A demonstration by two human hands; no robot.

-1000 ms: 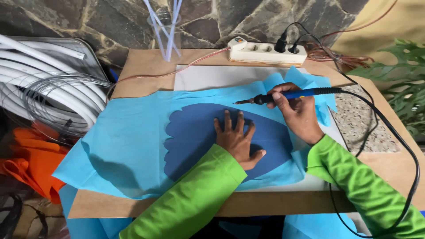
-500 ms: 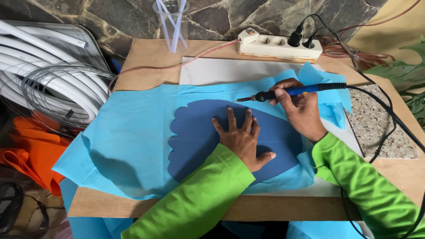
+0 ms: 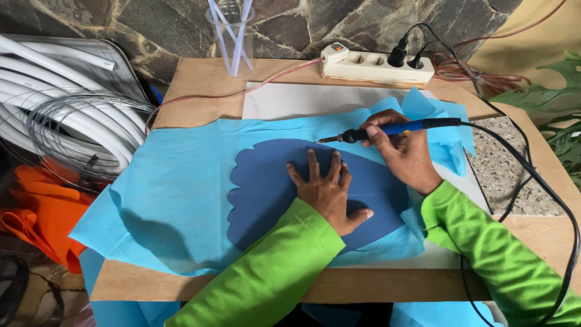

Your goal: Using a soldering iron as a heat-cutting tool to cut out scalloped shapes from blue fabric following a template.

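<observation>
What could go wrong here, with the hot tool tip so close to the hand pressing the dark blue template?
The soldering iron tip runs along the dark blue template edge just above the left hand fingertips; a slip could burn them. The black cord trails over the table edge by the right hand and might snag, jerking the cut off line.

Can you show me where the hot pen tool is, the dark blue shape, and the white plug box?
hot pen tool (image 3: 404,128), head view, on its blue handle.
dark blue shape (image 3: 266,181), head view, on its flat middle, left of the left hand.
white plug box (image 3: 363,65), head view, on its top with the sockets.
</observation>
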